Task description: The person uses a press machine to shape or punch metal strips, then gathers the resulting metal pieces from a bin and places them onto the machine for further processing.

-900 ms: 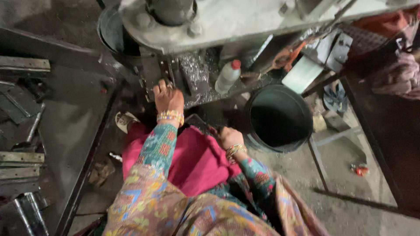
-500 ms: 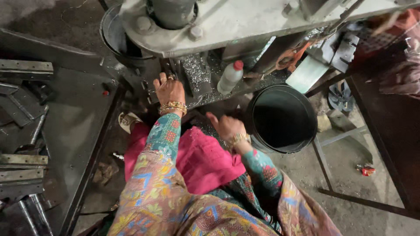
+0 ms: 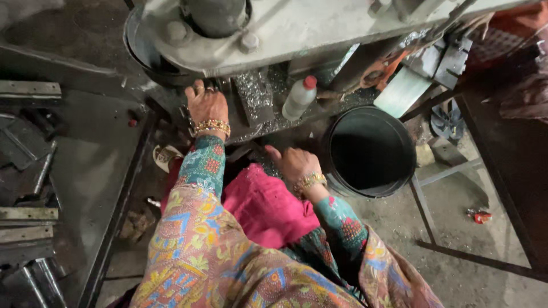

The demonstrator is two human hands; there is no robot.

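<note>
My left hand point(image 3: 206, 105), with a gold bracelet at the wrist, lies on the bed of a grey metal press machine point(image 3: 297, 25). Its fingertips reach under the machine head and are hidden. My right hand point(image 3: 291, 162), also with a bracelet, sits lower, above the pink cloth point(image 3: 262, 205) on my lap and just left of a black bucket point(image 3: 371, 151). Its thumb sticks out and its fingers curl down out of sight. Metal shavings point(image 3: 254, 97) cover the bed between my hands.
A white plastic bottle with a red cap point(image 3: 299, 97) stands on the bed near the bucket. Metal strips and bars point(image 3: 28, 214) lie on a dark table at the left. A dark metal frame point(image 3: 474, 256) stands at the right, with a sandal point(image 3: 445, 120) behind it.
My right hand has drawn a little left, away from the bucket's rim. My left hand has stayed on the machine bed.
</note>
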